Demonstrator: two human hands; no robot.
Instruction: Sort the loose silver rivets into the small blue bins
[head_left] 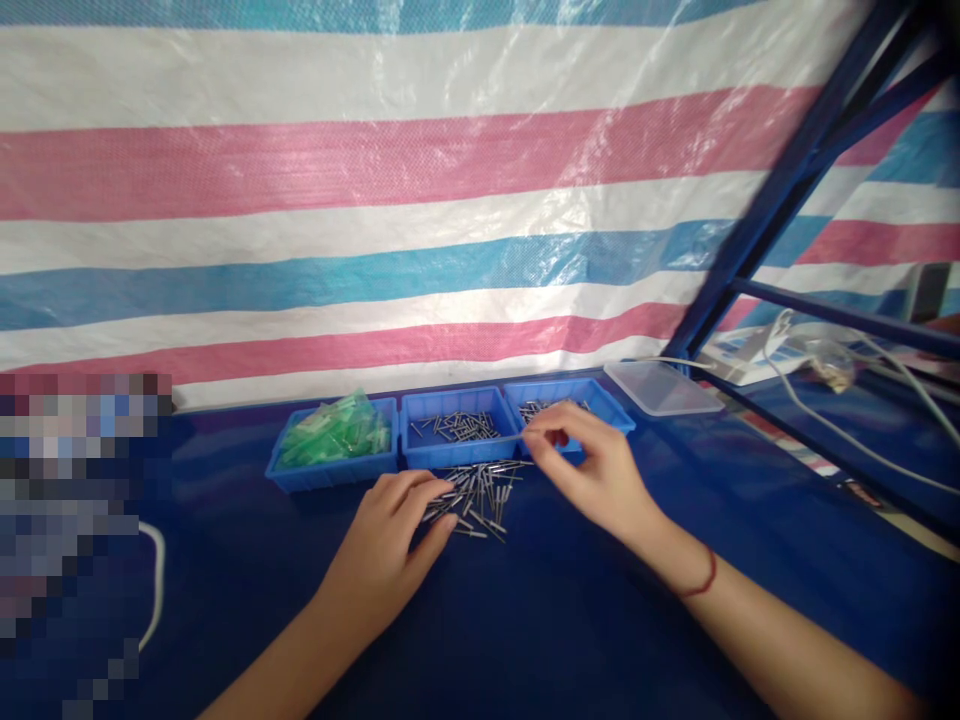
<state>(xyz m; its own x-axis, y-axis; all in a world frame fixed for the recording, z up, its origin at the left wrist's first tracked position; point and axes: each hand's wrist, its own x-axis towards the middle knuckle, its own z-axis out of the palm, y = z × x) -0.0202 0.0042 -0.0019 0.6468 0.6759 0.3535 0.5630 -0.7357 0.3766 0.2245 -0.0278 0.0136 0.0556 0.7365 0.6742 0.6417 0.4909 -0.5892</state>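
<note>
A loose pile of silver blind rivets [484, 497] lies on the blue table in front of the bins. My left hand [397, 535] rests at the pile's left side, thumb and fingers apart, its fingertips by the rivets. Above the front edge of the right-hand bin, my right hand [589, 460] has thumb and index finger pinched together. A thin, blurred rivet appears to stick out leftward from that pinch. More rivets lie in the middle blue bin [457, 453] and in the right blue bin [619, 408], which my right hand partly covers.
The left blue bin [334, 475] holds green plastic bags [337, 430]. A clear plastic lid [664, 388] lies right of the bins. Beyond it stand a blue metal frame [780, 190] and white cables [810, 415]. Striped sheeting [375, 170] hangs behind the table.
</note>
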